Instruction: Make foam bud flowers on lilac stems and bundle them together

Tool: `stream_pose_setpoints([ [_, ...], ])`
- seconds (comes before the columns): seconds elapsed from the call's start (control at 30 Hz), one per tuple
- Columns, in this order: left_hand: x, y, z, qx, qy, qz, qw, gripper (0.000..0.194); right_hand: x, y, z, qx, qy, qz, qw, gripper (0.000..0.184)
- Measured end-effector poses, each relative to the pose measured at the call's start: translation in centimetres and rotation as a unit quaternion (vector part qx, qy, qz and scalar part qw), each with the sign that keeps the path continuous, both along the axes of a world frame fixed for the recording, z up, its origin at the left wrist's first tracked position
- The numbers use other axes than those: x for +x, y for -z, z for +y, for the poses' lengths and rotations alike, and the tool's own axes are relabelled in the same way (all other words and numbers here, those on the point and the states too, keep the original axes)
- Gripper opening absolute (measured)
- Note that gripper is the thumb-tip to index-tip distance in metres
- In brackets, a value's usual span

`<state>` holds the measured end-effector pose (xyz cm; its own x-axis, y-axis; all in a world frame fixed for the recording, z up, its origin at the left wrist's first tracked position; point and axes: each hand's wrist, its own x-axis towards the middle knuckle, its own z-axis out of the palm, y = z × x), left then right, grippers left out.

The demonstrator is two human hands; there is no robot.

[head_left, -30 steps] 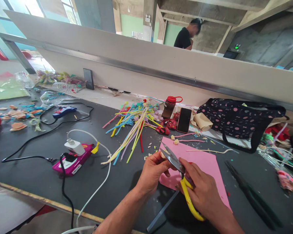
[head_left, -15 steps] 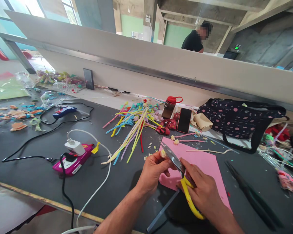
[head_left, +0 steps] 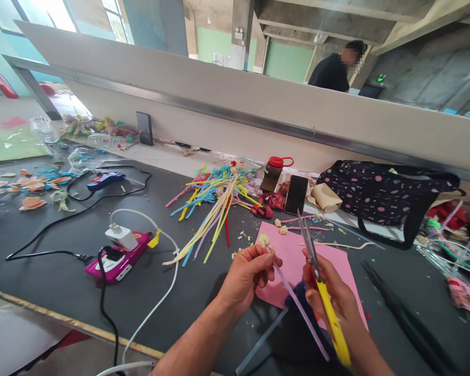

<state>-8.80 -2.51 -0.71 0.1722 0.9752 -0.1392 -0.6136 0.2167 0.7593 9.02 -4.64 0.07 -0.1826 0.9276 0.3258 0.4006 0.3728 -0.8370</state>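
My left hand (head_left: 254,269) pinches a pipe-cleaner flower, with a pale yellow head (head_left: 263,240) above the fingertips and a lilac stem (head_left: 300,305) slanting down to the right. In my right hand (head_left: 332,292) is a pair of scissors (head_left: 317,271) with yellow and red handles. Its blades point up, slightly parted, away from the flower. Below the hands lies a pink sheet (head_left: 332,256). Partly hidden between them is a dark blue object (head_left: 295,292), near a translucent rod (head_left: 262,339).
Behind my left hand lies a heap of coloured pipe cleaners (head_left: 219,203). A phone (head_left: 296,194), a red-lidded bottle (head_left: 272,172) and a patterned bag (head_left: 376,193) stand along the back. Dark pliers (head_left: 407,318) lie at right, a magenta power strip (head_left: 121,261) with cables at left.
The scissors have moved right and turned upright, away from the flower head. The lilac stem now shows below my left hand. In the background, a person has shifted right.
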Motion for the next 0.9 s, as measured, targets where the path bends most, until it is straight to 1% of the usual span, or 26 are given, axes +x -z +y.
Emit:
stream_pose_setpoints([
  [0.13,0.0,-0.1,0.0,-0.009,0.007,-0.010,1.000,0.015,0.1,-0.3,0.0,0.007,-0.005,-0.073,0.997,0.049],
  [0.27,0.1,-0.1,-0.1,-0.019,0.010,-0.013,1.000,0.017,0.1,-0.2,0.3,0.034,-0.023,-0.150,0.988,0.051],
  [0.43,0.3,0.0,-0.1,-0.039,-0.011,-0.027,0.999,0.016,-0.1,0.0,0.3,0.058,-0.026,-0.185,0.981,0.054],
  [0.5,0.3,0.1,-0.1,-0.044,-0.015,-0.038,0.998,0.016,-0.2,0.1,0.3,0.056,-0.023,-0.184,0.981,0.055],
  [0.57,0.3,0.1,0.0,-0.044,-0.006,-0.043,0.998,0.016,-0.1,0.3,0.3,0.035,-0.019,-0.170,0.985,0.055],
  [0.7,0.2,0.0,0.0,-0.037,0.025,-0.036,0.998,0.018,0.3,0.7,0.2,-0.010,-0.018,-0.085,0.996,0.052],
  [0.8,0.1,0.0,-0.1,-0.030,0.040,-0.034,0.998,0.019,0.5,0.7,0.1,-0.024,-0.022,-0.025,0.999,0.052],
  [0.9,0.1,0.0,-0.1,-0.036,0.041,-0.039,0.998,0.019,0.4,0.3,0.1,-0.022,-0.023,-0.042,0.999,0.051],
])
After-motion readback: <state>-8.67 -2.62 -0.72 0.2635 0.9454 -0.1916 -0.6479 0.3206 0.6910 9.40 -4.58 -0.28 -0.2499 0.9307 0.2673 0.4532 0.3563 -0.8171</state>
